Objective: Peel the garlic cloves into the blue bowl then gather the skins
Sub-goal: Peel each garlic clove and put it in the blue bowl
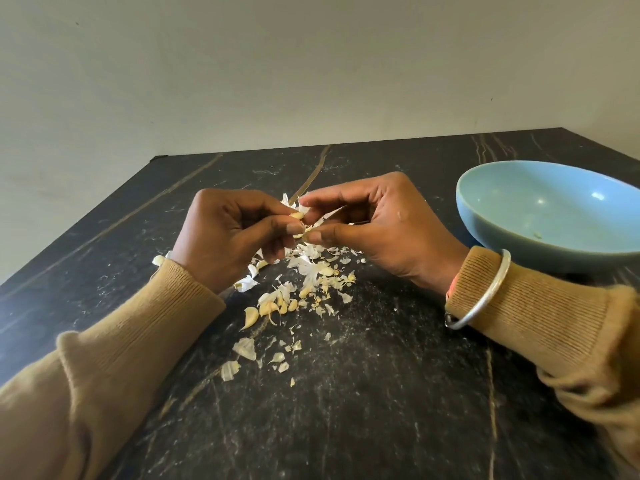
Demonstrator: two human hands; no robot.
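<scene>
Tan sleeves (104,375) enter at the bottom corners, nearest the lens; a silver bangle (481,296) sits over the right cuff. The garlic clove (297,215) is held off the table (381,393), left of the blue bowl (485,233) and level with it. The left hand (228,233) and right hand (374,223) meet on it, thumb and fingertips of each pinching it. Judged: one steadies while the other strips skin, above the litter so scraps fall in one place. Loose skins (310,268) and further cloves (273,308) lie on the table left of the bowl and nearer the camera. The bowl stands within the right hand's reach, judged ready to take peeled cloves. Its right side is cut off; inside shows one small fleck (537,234), nature indeterminate. Fingers hide most of the held clove; how much is peeled cannot be told.
</scene>
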